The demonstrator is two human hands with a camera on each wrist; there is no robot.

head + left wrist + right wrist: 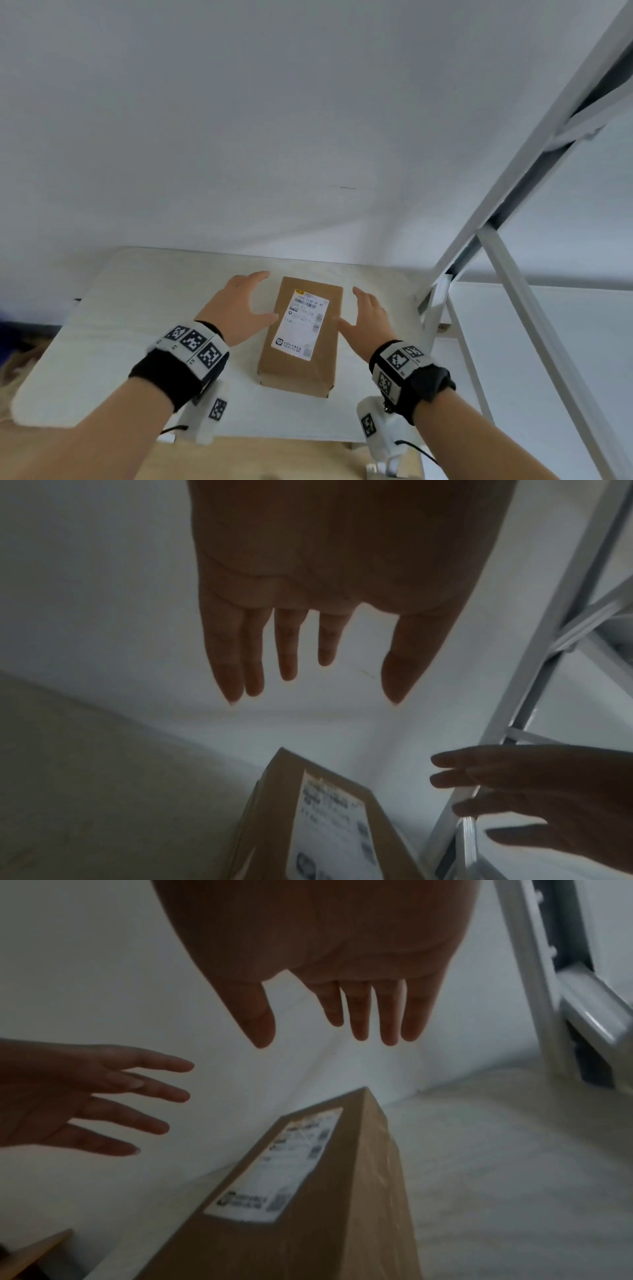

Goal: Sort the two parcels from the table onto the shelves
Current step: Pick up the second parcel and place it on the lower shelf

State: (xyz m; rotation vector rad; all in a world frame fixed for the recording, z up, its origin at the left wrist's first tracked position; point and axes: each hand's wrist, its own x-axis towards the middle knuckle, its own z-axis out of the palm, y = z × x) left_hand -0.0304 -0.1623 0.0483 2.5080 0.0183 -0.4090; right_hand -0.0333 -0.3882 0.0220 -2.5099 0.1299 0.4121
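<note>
A brown cardboard parcel (298, 342) with a white shipping label lies flat on a white shelf board (137, 325), label up. My left hand (239, 308) hovers close beside its left side, fingers straight and spread, holding nothing. My right hand (368, 318) is the same on its right side. In the left wrist view the left hand (308, 588) hangs above the parcel (274, 818), with the right hand (548, 791) opposite. In the right wrist view the right hand (325, 947) is above the parcel (342, 1191), facing the left hand (68, 1096). I see only one parcel.
A white wall (239, 137) stands directly behind the board. The shelf's white metal upright and braces (513, 192) rise at the right, close to my right hand. A wood-coloured table top (274, 459) lies below the board's front edge.
</note>
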